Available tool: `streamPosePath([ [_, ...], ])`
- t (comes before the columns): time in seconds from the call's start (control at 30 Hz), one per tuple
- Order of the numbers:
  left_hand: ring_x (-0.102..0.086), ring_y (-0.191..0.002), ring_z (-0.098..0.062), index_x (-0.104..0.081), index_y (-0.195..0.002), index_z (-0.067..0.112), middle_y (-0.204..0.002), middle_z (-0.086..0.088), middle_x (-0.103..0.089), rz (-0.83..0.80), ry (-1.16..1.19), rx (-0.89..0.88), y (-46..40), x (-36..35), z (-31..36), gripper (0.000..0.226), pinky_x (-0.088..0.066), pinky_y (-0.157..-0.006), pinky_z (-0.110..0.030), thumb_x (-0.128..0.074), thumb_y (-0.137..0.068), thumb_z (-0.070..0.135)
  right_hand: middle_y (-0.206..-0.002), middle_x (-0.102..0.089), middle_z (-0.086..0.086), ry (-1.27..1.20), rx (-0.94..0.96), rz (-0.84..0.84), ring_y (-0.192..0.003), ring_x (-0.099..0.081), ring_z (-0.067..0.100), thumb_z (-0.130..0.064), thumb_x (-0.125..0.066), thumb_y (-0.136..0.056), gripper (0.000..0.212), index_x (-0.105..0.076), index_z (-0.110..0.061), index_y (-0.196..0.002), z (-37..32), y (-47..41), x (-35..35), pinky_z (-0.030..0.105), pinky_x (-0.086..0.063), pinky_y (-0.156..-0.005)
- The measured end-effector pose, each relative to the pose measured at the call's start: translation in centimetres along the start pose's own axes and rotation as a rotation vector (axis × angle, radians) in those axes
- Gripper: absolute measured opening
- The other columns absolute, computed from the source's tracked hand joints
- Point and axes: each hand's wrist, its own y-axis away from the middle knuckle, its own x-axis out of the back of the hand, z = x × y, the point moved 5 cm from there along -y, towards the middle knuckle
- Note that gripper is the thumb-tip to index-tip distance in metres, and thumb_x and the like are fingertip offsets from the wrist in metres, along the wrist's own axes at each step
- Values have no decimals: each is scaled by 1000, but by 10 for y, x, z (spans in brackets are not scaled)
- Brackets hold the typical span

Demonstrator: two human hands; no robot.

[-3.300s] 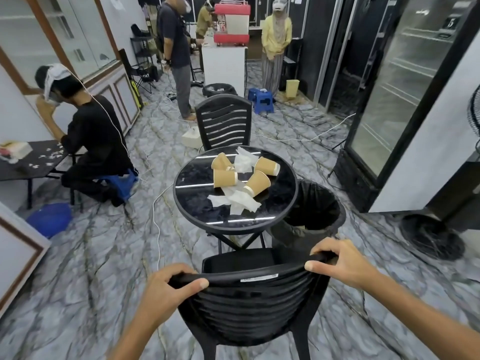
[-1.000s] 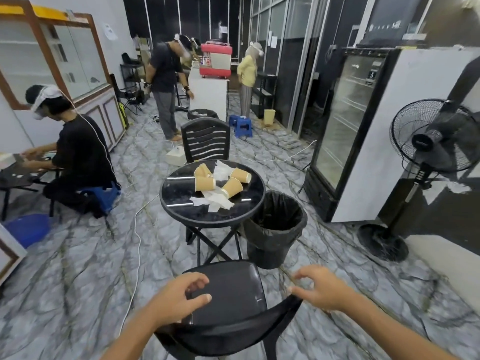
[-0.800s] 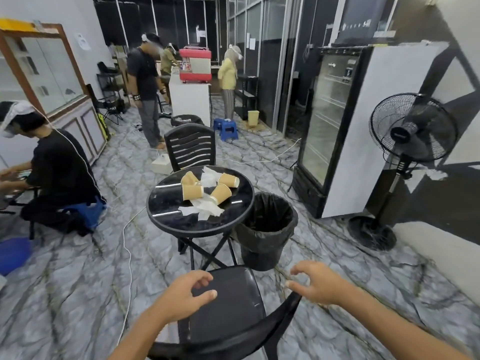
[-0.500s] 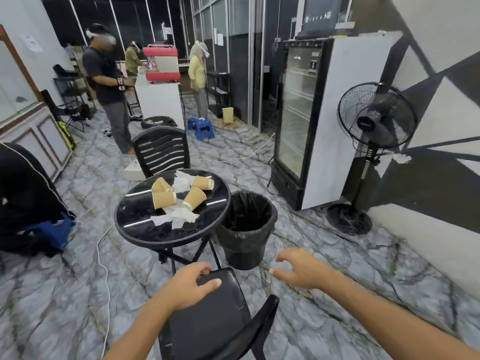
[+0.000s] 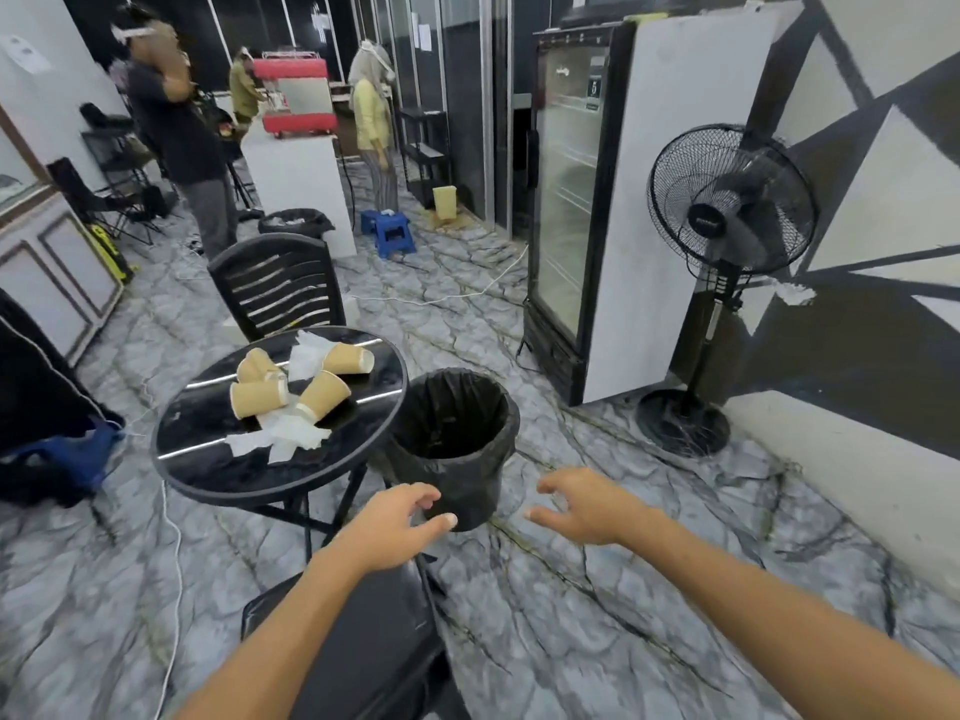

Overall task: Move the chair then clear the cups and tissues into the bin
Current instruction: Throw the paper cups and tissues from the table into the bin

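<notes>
Hands free above the chair (image 5: 363, 641)
Your left hand (image 5: 387, 532) and right hand (image 5: 587, 506) hover loose, holding nothing; cups (image 5: 260, 397) and tissues (image 5: 283, 439) lie on the tabletop (image 5: 208, 470) beside the bin (image 5: 457, 491).

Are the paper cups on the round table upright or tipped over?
Tipped over: all four cups lie on their sides on the table among the tissues.
</notes>
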Motion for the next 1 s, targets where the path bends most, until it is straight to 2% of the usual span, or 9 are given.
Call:
streamPosePath([
  [0.1, -57, -120, -10, -52, -142, 24, -134, 9, -61, -3, 0, 7, -20, -9, 24, 65, -45, -98, -25, -57, -90, 63, -117, -68, 10, -6, 6, 14, -107, -62, 25, -58, -52, -93, 58, -64, -7, -117, 32, -4, 12, 43, -51, -92],
  [0.2, -58, -120, -10, -52, -141, 26, -134, 10, -60, -17, 22, 22, -40, -15, 43, 66, -49, -98, -27, -57, -88, 65, -126, -65, 6, -14, 8, 11, -113, -60, 23, -59, -51, -94, 58, -62, -11, -125, 58, -9, 24, 38, -50, -95],
  [0.37, -56, -123, -13, -53, -141, 27, -134, 10, -59, -36, 42, 33, -84, -15, 73, 64, -48, -101, -30, -59, -88, 63, -127, -64, 4, -15, -16, -7, -113, -60, 21, -63, -49, -92, 61, -61, -14, -127, 102, -28, 46, 37, -51, -94],
  [0.47, -57, -119, -14, -54, -140, 26, -133, 7, -61, -46, 32, 26, -115, -10, 85, 83, -49, -98, -28, -50, -77, 80, -128, -63, 7, 8, -11, -18, -115, -57, 23, -60, -49, -94, 60, -60, -12, -128, 124, -48, 57, 38, -50, -95],
  [0.5, -57, -119, -14, -54, -139, 26, -134, 7, -61, -44, 36, 23, -126, -9, 88, 82, -49, -98, -28, -50, -77, 80, -128, -63, 7, 15, -9, -19, -115, -57, 23, -59, -49, -95, 59, -59, -11, -129, 130, -56, 61, 38, -49, -95],
  [0.6, -57, -119, -14, -54, -140, 24, -135, 6, -61, -13, 30, 2, -163, -4, 96, 60, -49, -100, -29, -59, -91, 59, -129, -62, 7, 22, -32, -25, -115, -57, 24, -58, -50, -95, 58, -58, -11, -129, 151, -86, 72, 38, -49, -95],
  [0.67, -57, -119, -15, -54, -140, 23, -135, 5, -60, -6, 30, -8, -187, 0, 100, 57, -48, -100, -29, -59, -93, 55, -129, -62, 7, 29, -35, -34, -116, -57, 24, -57, -50, -96, 57, -58, -11, -128, 161, -105, 78, 39, -49, -96],
  [0.87, -55, -119, -13, -53, -140, 25, -135, 5, -59, -33, 8, -8, -253, 16, 102, 67, -44, -97, -25, -57, -88, 66, -134, -60, 6, 38, -32, -51, -121, -55, 24, -58, -50, -95, 60, -57, -12, -132, 189, -164, 103, 35, -46, -99],
  [1.0, -56, -119, -15, -52, -141, 26, -135, 6, -59, -20, 33, 10, -286, 34, 100, 71, -48, -100, -31, -56, -85, 70, -124, -64, 5, 42, 0, -18, -111, -59, 22, -61, -50, -93, 59, -60, -12, -125, 202, -203, 121, 33, -49, -90],
])
